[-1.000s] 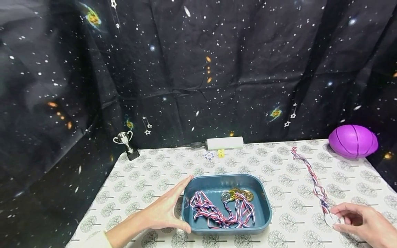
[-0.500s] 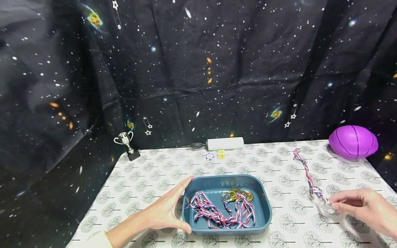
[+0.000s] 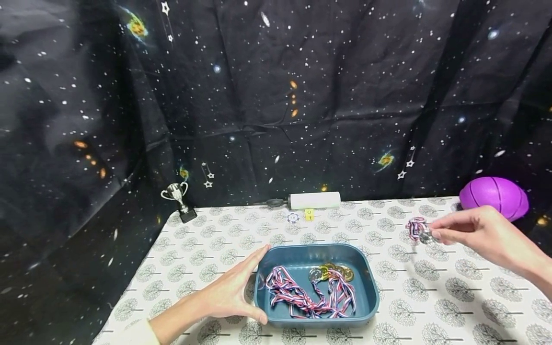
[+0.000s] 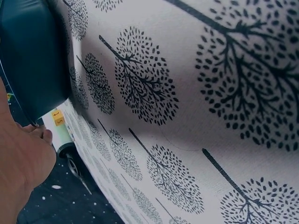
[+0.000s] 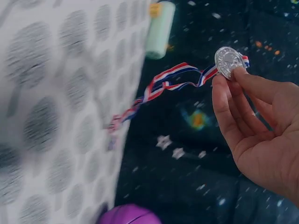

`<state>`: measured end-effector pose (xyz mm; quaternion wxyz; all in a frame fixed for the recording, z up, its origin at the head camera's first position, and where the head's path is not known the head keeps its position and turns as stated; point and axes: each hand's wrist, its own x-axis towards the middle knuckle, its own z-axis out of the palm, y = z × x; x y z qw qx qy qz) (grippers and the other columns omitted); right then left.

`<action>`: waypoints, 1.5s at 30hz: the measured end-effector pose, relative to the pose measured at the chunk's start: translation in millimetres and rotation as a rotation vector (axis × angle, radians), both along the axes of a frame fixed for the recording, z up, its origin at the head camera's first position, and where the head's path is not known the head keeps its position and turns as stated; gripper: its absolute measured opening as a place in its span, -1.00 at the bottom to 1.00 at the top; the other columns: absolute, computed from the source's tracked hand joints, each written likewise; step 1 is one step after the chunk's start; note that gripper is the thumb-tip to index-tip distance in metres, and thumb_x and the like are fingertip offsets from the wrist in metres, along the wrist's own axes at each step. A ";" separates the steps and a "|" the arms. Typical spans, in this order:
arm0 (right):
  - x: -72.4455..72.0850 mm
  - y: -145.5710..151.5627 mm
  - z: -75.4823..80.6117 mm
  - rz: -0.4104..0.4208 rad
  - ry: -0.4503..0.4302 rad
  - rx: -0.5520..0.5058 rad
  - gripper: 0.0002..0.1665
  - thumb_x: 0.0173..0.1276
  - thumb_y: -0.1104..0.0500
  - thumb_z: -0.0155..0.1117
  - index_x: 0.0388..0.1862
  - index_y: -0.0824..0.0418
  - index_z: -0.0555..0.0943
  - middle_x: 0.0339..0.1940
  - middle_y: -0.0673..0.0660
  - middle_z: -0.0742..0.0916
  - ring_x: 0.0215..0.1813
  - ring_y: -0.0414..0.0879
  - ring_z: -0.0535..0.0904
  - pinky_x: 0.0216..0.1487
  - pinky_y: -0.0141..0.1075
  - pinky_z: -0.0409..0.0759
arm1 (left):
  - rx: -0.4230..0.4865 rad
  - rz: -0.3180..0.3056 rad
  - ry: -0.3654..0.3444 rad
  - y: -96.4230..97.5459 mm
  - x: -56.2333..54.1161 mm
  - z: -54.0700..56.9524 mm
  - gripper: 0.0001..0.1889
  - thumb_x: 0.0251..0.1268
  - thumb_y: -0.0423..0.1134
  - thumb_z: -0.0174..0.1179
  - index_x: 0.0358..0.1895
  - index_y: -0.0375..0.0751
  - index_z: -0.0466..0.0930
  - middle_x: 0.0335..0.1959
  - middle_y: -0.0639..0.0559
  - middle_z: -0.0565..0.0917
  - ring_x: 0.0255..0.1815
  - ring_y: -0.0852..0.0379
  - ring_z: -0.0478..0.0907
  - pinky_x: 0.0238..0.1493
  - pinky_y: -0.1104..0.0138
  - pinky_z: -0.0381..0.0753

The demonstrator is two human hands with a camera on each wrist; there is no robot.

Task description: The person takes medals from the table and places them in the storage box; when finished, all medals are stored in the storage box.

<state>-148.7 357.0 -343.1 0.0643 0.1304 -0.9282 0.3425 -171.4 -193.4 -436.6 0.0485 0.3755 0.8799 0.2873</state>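
Note:
My right hand pinches a silver medal between thumb and fingers, above the table's right side. From the medal a red, white and blue ribbon trails down toward the tabletop. A dark teal bin stands at the front middle. In it lie tangled striped ribbons, gold medals and a silver medal. My left hand rests against the bin's left end, its thumb and fingers spread straight between the near and far corners. The left wrist view shows only part of that hand.
A small silver trophy stands at the back left. Along the back edge are a white cylinder with a black end, a poker chip and a yellow lettered block. A purple ball sits at back right.
My right hand has lifted the silver medal from the table and carried it up, away from me and to the left, with its ribbon following. The left hand and the bin stay put.

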 end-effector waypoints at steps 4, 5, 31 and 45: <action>-9.4 -23.2 27.5 -0.018 -0.005 -0.024 -0.77 0.41 0.11 0.55 0.01 0.07 0.86 -0.17 -0.02 0.88 -0.20 -0.21 0.80 -0.16 -0.52 0.64 | -0.001 -0.002 0.004 0.1 -0.1 -0.4 0.56 -0.23 0.27 0.72 0.78 0.15 -0.28 0.77 0.02 -0.02 0.71 -0.11 0.05 0.59 -0.21 0.19; -11.5 -29.3 33.7 -0.016 0.006 -0.038 -0.77 0.41 0.10 0.55 0.00 0.08 0.87 -0.18 -0.02 0.88 -0.20 -0.21 0.80 -0.19 -0.51 0.65 | 0.001 -0.002 0.004 0.1 0.0 -0.3 0.56 -0.23 0.26 0.72 0.78 0.15 -0.28 0.77 0.02 -0.02 0.71 -0.11 0.05 0.59 -0.21 0.19; -34.4 -139.8 140.4 0.170 0.079 -0.404 -0.81 0.38 0.21 0.56 -0.07 0.25 0.85 -0.32 0.18 0.86 -0.25 0.04 0.79 -0.09 -0.29 0.75 | -0.008 0.002 -0.019 1.5 1.5 5.6 0.56 -0.21 0.34 0.68 0.78 0.12 -0.30 0.78 0.00 -0.06 0.72 -0.11 0.02 0.61 -0.17 0.15; -52.7 -208.1 120.9 0.352 -0.005 -0.459 -0.85 0.36 0.26 0.56 -0.12 0.28 0.85 -0.35 0.19 0.85 -0.30 0.05 0.80 -0.08 -0.22 0.77 | -0.019 -0.004 -0.012 0.9 1.4 4.4 0.57 -0.20 0.32 0.69 0.78 0.06 -0.31 0.77 -0.08 -0.06 0.72 -0.14 0.01 0.62 -0.18 0.13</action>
